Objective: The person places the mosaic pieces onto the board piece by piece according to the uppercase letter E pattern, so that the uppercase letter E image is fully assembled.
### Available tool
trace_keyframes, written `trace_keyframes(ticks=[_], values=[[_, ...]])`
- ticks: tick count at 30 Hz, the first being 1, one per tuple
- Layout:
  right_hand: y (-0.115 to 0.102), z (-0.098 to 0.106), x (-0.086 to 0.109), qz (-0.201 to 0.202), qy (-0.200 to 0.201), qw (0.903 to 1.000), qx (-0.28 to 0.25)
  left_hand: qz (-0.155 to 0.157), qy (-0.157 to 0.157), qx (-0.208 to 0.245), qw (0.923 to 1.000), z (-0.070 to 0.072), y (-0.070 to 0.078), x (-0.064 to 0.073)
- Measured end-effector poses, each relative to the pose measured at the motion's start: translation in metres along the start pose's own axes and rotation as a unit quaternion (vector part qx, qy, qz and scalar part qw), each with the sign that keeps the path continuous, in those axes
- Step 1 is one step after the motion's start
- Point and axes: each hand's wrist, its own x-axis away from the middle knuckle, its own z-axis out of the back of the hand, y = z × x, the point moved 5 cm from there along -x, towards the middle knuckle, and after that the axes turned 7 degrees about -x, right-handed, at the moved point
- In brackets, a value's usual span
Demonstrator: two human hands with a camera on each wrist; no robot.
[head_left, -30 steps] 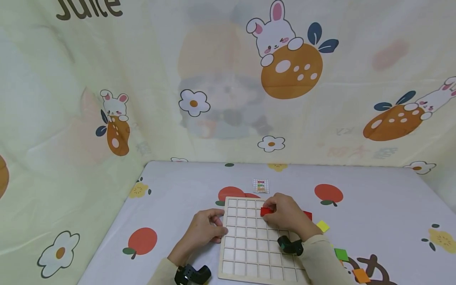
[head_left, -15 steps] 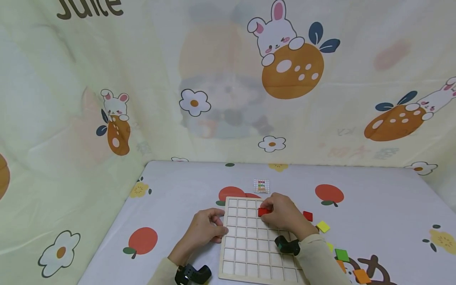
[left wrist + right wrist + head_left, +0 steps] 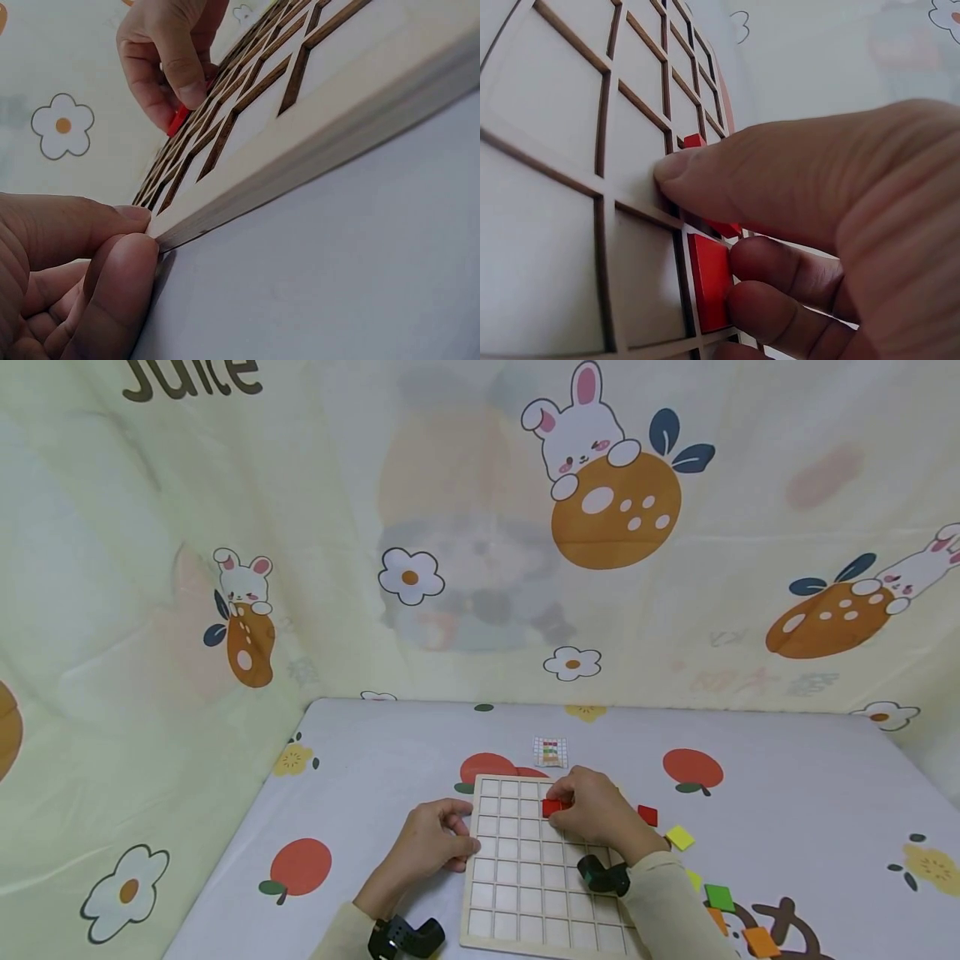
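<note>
A wooden grid board (image 3: 527,868) with rows of square cells lies on the table. My left hand (image 3: 429,839) pinches its left edge, thumb on the rim and a finger against the side in the left wrist view. Over the board's upper cells, my right hand (image 3: 603,810) pinches a small red tile (image 3: 551,808). In the right wrist view the thumb partly covers this red tile (image 3: 695,140), which stands tilted at the grid. A second red tile (image 3: 712,281) sits at a cell just beneath the fingers there.
Right of the board lie loose tiles: a red tile (image 3: 648,815), a yellow tile (image 3: 680,837), a green tile (image 3: 719,897) and an orange tile (image 3: 761,942), with others partly behind the sleeve. A small card with a coloured grid (image 3: 551,752) lies beyond the board.
My right hand has shifted slightly left with the red tile, then almost stopped. The left hand stays on the board's edge.
</note>
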Motion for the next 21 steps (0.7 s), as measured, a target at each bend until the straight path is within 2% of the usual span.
trace_keyframes(ticks=[21], values=[[0.0014, -0.0019, -0.0010, -0.007, -0.003, 0.9999, -0.010, 0.003, 0.002, 0.002, 1.0000, -0.0001, -0.0015, -0.0003]])
